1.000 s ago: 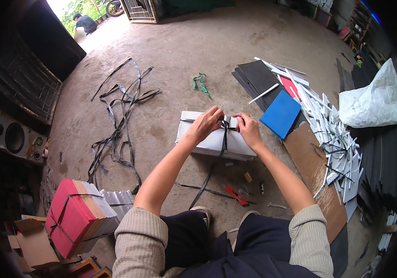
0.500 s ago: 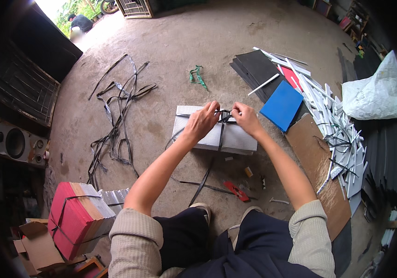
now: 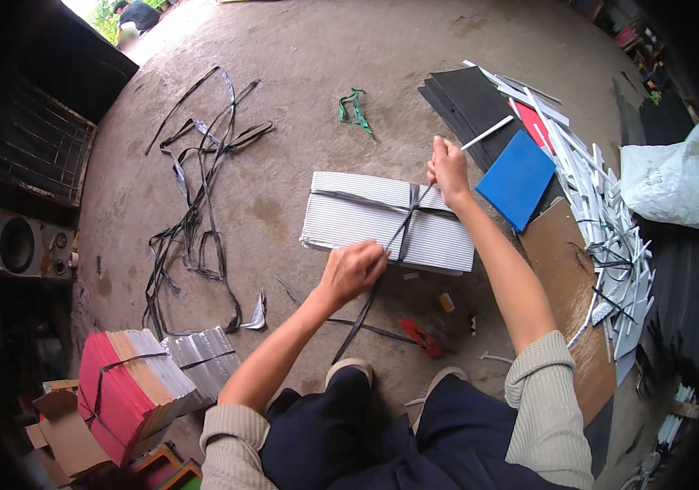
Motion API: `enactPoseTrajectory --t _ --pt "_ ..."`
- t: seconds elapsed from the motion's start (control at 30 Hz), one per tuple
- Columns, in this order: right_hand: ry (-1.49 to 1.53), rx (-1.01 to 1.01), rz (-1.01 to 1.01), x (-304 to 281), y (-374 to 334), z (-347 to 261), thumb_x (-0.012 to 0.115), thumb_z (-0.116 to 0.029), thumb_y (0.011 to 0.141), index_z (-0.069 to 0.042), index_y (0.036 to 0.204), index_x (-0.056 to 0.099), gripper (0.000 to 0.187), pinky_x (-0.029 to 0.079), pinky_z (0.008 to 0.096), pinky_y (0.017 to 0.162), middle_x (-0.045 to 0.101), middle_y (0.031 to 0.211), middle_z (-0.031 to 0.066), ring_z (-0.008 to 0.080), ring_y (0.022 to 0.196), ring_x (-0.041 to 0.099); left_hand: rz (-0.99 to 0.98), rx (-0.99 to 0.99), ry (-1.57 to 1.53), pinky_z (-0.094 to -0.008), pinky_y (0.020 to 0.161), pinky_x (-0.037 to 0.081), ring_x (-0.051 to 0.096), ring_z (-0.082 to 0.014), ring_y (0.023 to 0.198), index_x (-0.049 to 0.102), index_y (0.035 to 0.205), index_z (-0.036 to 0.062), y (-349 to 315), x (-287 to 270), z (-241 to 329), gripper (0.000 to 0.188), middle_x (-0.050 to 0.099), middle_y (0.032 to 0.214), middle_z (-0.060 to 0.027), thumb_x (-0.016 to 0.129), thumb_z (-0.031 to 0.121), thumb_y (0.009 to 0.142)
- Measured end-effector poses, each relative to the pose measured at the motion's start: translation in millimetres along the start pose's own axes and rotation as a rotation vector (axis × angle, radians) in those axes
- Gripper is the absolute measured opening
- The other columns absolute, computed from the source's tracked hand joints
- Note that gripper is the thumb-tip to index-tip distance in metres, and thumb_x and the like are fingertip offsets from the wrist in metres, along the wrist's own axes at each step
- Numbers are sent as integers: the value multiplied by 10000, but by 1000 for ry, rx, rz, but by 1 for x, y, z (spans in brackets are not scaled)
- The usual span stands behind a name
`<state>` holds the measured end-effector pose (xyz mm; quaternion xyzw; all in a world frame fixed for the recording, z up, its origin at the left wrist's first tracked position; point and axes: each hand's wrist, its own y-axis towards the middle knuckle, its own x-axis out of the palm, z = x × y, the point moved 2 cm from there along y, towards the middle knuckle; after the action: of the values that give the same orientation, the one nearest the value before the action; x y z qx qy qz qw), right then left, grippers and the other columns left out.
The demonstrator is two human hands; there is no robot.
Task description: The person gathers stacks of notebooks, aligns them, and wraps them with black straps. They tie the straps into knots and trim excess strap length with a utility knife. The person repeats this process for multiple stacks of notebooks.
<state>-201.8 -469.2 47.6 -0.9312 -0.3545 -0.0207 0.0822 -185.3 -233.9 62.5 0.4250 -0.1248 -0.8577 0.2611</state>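
Observation:
A stack of white ribbed sheets (image 3: 358, 216) lies on the concrete floor in front of me, with black plastic strapping (image 3: 349, 197) crossed around it. The strap crossing sits right of the stack's middle. My left hand (image 3: 354, 269) is closed at the near edge, gripping one strap end. Beyond the far edge, my right hand (image 3: 448, 167) is closed on the other end, and the strap runs taut between them over the crossing. A red-handled tool (image 3: 420, 337), perhaps a cutter, lies nearer my feet by a loose strap length (image 3: 355, 327).
Tangled black strapping (image 3: 211, 171) lies at left, near tied red and white bundles (image 3: 133, 380) and an open carton (image 3: 68, 433). On the right are a blue board (image 3: 517, 181), white strips (image 3: 603, 220), a brown board (image 3: 558, 269) and a white sack (image 3: 668, 184). Green twine (image 3: 355, 112) lies beyond the stack.
My hands were close together at the strap crossing. Now they are pulled apart, the left toward me and the right away, drawing the strap tight.

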Motion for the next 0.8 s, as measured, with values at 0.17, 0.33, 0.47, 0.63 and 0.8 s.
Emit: enactPoseTrajectory --t 0.17,0.33,0.47,0.63,0.8 --pt "-640 -462 230 11 12 0 412 -250 903 21 670 453 360 375 379 493 483 551 186 305 502 501 -38 47 11 -341 520 403 531 -235 641 422 615 10 -8 0 2 227 475 673 -101 616 49 724" --pt "-603 -380 208 28 0 -8 405 -280 904 23 692 481 377 382 405 520 512 586 201 355 551 520 5 54 -370 -352 841 366 479 -186 724 452 680 16 26 1 5 232 496 778 -69 482 170 852" --pt "-606 -451 274 25 6 -1 396 -268 906 33 698 495 379 388 414 531 526 597 205 370 567 525 69 -417 -943 -212 653 346 324 -78 595 490 787 14 29 29 -5 260 348 610 19 371 192 934" --pt "-425 -179 348 15 20 17 374 -252 912 14 659 454 376 330 344 437 426 538 109 242 468 418 151 -494 -1050 -284 772 359 278 -98 602 350 663 66 21 24 11 314 286 615 19 322 208 942" --pt "-124 20 332 13 23 19 348 -241 912 7 591 421 412 352 299 349 425 445 61 155 334 432 146 -453 -1032 -304 791 346 291 -117 632 339 649 65 5 17 21 313 294 630 9 318 186 937"
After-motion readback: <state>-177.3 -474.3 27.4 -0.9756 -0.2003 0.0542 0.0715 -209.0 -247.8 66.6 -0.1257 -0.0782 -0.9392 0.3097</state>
